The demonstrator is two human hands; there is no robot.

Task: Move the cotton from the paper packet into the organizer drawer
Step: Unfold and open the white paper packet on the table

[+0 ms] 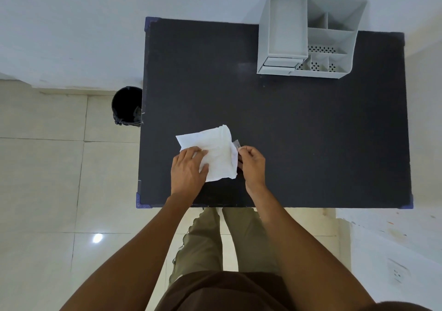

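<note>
Ideally, the paper packet (216,154) (pressed flat by the left hand (187,170)) is opened slowly at its three-o'clock edge, pinched by the right hand (252,164).

We can read no text, label, brand or number: the paper packet (216,154) shows plain white, and the organizer (287,30) beyond it carries no legible marking.

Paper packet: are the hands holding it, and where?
Yes. The right hand pinches the paper packet at its right edge, by a small clear strip. The left hand presses flat on its left side.
</note>
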